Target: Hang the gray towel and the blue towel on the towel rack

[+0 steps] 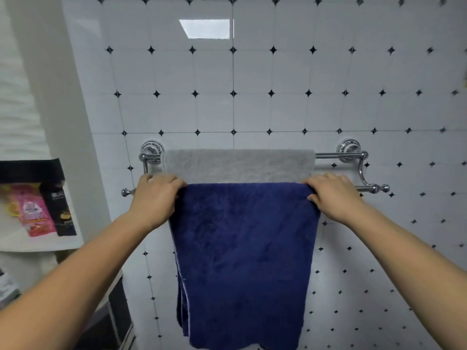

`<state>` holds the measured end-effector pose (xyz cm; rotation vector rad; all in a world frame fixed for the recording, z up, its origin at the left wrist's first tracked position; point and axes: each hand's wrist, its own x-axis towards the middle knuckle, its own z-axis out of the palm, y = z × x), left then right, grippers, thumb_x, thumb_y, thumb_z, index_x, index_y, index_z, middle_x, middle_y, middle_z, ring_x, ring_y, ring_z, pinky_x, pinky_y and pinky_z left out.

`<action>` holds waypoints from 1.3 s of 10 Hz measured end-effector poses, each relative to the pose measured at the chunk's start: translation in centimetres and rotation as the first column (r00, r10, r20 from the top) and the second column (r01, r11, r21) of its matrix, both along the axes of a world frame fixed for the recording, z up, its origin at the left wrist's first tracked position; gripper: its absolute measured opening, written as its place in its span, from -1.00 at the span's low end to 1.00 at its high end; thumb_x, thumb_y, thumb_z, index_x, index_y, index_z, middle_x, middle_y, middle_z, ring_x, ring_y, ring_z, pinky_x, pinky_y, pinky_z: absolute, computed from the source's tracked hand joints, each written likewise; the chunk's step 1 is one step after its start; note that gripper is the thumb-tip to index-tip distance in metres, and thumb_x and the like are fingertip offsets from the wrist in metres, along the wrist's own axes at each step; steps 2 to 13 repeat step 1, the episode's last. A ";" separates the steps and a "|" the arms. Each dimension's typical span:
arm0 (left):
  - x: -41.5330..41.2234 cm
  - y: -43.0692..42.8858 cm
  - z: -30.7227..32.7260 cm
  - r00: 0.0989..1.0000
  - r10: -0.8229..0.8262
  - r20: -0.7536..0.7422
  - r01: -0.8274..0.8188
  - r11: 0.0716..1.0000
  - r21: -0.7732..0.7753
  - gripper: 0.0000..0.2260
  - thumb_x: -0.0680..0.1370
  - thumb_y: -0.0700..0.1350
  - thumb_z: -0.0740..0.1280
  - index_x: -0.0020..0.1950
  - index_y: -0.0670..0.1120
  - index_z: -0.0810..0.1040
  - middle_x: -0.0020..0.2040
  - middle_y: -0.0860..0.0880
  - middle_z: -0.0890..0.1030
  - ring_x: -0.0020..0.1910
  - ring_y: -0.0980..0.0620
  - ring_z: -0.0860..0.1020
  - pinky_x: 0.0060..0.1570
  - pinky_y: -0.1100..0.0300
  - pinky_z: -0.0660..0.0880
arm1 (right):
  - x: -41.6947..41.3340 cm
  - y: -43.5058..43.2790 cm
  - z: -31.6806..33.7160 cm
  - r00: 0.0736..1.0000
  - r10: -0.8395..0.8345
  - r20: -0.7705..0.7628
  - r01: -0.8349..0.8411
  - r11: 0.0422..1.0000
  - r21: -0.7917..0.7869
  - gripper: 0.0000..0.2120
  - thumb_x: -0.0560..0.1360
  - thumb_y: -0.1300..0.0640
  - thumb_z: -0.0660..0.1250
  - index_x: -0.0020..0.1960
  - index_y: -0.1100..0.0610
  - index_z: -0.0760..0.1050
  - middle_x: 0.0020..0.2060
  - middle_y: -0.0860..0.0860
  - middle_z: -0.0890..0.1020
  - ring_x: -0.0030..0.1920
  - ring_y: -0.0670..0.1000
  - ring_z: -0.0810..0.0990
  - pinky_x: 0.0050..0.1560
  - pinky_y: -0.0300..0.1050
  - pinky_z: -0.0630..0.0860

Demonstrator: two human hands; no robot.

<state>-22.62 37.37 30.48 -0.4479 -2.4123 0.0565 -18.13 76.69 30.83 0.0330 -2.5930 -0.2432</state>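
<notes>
A chrome double-bar towel rack (340, 155) is fixed to the tiled wall. The gray towel (238, 165) hangs over its rear bar. The blue towel (242, 261) is draped over the front bar and hangs far down, hiding most of that bar. My left hand (154, 198) pinches the blue towel's upper left corner at the bar. My right hand (333, 195) grips its upper right corner in the same way.
The wall has white tiles with small black diamonds. At the left, a white shelf (38, 243) holds a pink packet (35, 213) and a black packet (62, 210). A dark cabinet edge shows at the lower left.
</notes>
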 end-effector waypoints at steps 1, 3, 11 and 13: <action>0.7 -0.5 -2.6 0.995 0.028 -0.093 -0.028 1.000 0.007 -0.44 0.37 -0.31 0.38 0.36 -0.04 0.46 0.23 -0.05 0.58 0.19 -0.17 0.53 0.25 -0.21 0.29 | 1.1 -0.8 -2.0 0.983 0.067 -0.168 -0.077 0.996 -0.054 -0.58 0.43 0.07 0.40 0.28 0.02 0.48 0.13 0.05 0.59 0.14 0.16 0.49 0.11 0.06 0.36; 0.7 -0.5 -2.6 0.995 0.028 -0.093 -0.028 1.000 0.007 -0.44 0.37 -0.31 0.38 0.36 -0.04 0.46 0.23 -0.05 0.58 0.19 -0.17 0.53 0.25 -0.21 0.29 | 1.1 -0.8 -2.0 0.983 0.067 -0.168 -0.077 0.996 -0.054 -0.58 0.43 0.07 0.40 0.28 0.02 0.48 0.13 0.05 0.59 0.14 0.16 0.49 0.11 0.06 0.36; 0.7 -0.5 -2.6 0.995 0.028 -0.093 -0.028 1.000 0.007 -0.44 0.37 -0.31 0.38 0.36 -0.04 0.46 0.23 -0.05 0.58 0.19 -0.17 0.53 0.25 -0.21 0.29 | 1.1 -0.8 -2.0 0.983 0.067 -0.168 -0.077 0.996 -0.054 -0.58 0.43 0.07 0.40 0.28 0.02 0.48 0.13 0.05 0.59 0.14 0.16 0.49 0.11 0.06 0.36; 0.7 -0.5 -2.6 0.995 0.028 -0.093 -0.028 1.000 0.007 -0.44 0.37 -0.31 0.38 0.36 -0.04 0.46 0.23 -0.05 0.58 0.19 -0.17 0.53 0.25 -0.21 0.29 | 1.1 -0.8 -2.0 0.983 0.067 -0.168 -0.077 0.996 -0.054 -0.58 0.43 0.07 0.40 0.28 0.02 0.48 0.13 0.05 0.59 0.14 0.16 0.49 0.11 0.06 0.36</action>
